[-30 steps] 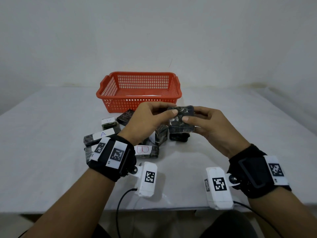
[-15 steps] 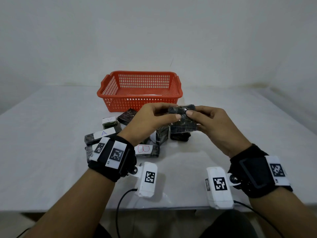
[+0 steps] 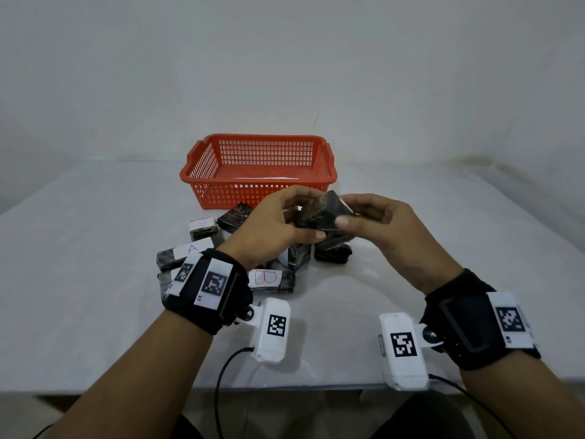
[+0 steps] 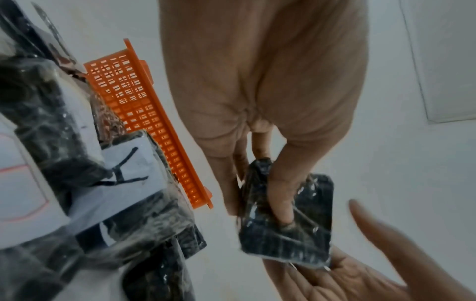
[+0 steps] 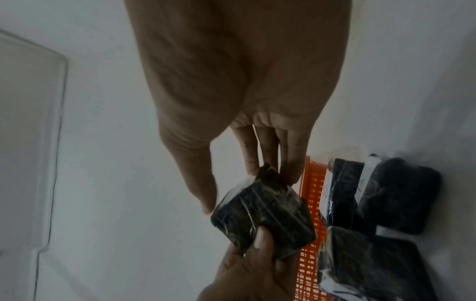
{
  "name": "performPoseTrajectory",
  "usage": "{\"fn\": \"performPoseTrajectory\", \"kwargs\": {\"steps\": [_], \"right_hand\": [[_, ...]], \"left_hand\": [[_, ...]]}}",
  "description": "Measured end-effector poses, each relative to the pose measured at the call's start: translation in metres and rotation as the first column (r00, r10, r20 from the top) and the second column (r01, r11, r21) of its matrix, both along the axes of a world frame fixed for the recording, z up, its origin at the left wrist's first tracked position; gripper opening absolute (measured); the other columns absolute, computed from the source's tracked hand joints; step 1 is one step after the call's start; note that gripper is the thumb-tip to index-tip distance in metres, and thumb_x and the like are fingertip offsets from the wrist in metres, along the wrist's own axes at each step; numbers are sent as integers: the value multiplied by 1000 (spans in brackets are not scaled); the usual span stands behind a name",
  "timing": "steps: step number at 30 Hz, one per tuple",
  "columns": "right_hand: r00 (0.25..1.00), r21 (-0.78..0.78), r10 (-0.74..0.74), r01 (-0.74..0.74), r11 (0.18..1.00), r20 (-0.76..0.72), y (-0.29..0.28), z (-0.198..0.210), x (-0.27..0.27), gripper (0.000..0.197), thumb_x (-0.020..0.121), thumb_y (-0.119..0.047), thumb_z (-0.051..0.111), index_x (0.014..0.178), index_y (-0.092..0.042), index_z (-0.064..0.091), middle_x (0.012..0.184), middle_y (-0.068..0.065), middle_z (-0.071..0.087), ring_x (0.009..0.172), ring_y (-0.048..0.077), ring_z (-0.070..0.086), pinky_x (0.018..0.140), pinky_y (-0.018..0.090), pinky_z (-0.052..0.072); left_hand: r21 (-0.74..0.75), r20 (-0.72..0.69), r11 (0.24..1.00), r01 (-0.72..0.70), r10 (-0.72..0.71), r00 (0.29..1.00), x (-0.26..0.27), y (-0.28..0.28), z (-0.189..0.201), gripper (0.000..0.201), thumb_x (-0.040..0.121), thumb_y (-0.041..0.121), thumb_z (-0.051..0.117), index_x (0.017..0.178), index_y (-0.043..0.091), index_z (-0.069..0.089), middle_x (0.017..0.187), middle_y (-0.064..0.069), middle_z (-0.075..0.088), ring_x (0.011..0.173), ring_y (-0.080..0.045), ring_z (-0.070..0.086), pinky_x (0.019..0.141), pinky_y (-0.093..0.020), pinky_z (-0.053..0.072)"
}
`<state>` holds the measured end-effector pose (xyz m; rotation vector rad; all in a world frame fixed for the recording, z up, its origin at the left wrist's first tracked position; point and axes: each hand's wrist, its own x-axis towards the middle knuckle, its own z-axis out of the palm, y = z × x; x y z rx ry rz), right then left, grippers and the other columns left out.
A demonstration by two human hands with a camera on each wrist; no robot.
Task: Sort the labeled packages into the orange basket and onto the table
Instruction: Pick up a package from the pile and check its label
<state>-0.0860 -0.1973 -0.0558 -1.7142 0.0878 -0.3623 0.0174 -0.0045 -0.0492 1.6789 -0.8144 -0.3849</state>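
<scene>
Both hands hold one dark plastic-wrapped package above the table, in front of the orange basket. My left hand grips its left end with thumb and fingers; my right hand pinches its right end. The same package shows in the left wrist view, and in the right wrist view this package is tilted on a corner. Its label is not visible. Below the hands lies a pile of wrapped packages, one labelled A and one labelled B.
The white table runs to a front edge near my wrists. A small labelled package and a dark one lie left of the hands. Something white lies inside the basket. A plain wall stands behind.
The two hands have turned the package between them, tipping it from flat onto a corner and lifting it slightly. The pile and the basket have stayed put.
</scene>
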Motion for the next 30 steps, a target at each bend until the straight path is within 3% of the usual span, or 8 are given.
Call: {"fn": "performPoseTrajectory", "kwargs": {"steps": [3,8,11,14,16,19,23,30], "right_hand": [[997,194,65,-55,979,-46,3,-4,1,27,98,-23,68,121,-9,70,107,7,79,103,23,75,96,38,56],[995,309,90,-69,949,-54,9,-6,4,29,101,-16,62,126,-3,68,108,12,77,99,22,74,92,36,61],[1000,257,25,-20,966,-18,6,-5,7,28,99,-11,66,125,-2,69,110,13,78,100,22,75,93,39,61],[1000,262,11,-9,965,-6,3,-4,8,32,95,-5,70,126,-1,67,106,9,78,98,20,76,97,38,60],[1000,271,4,0,963,-16,2,-3,8,31,92,-2,71,123,-3,67,104,6,79,97,19,76,93,33,60],[999,246,21,-12,969,-36,1,-3,7,32,92,-4,71,124,-3,67,110,8,78,101,17,76,91,30,58],[999,190,30,-22,982,-38,-2,-2,7,33,93,-12,73,126,-6,70,112,6,79,107,19,76,102,38,57],[999,117,-3,-3,993,50,-7,-7,8,55,74,-15,86,126,-11,69,123,7,77,118,20,72,108,41,53]], "left_hand": [[-83,-64,997,5,-11,998,-1,-1,-2,58,78,-12,80,127,11,61,126,-4,71,113,-16,72,93,-28,60],[-119,-54,993,21,-28,998,-2,-4,-4,61,76,-9,83,129,9,58,125,-7,71,115,-17,70,92,-29,60],[-84,-50,995,53,-57,997,-2,-3,-1,57,82,8,84,132,15,58,127,-2,70,113,-12,71,88,-23,59],[-99,-114,994,53,-64,991,-1,-2,1,42,94,33,73,132,17,64,126,-3,73,116,-17,71,100,-36,58],[-114,-125,993,-11,-4,992,-1,-3,1,37,97,28,70,131,14,67,123,-6,75,114,-19,73,103,-43,57],[-144,-76,988,-58,48,996,-2,-6,1,33,96,15,70,128,8,69,118,-8,77,108,-17,75,95,-30,59],[-182,-77,981,-70,57,995,-4,-6,-4,43,92,8,73,135,9,65,124,-4,74,111,-12,73,90,-22,58],[-137,-18,991,2,-5,1000,-1,-2,-1,46,89,2,76,133,10,66,125,-1,74,115,-9,71,93,-19,56]]}}
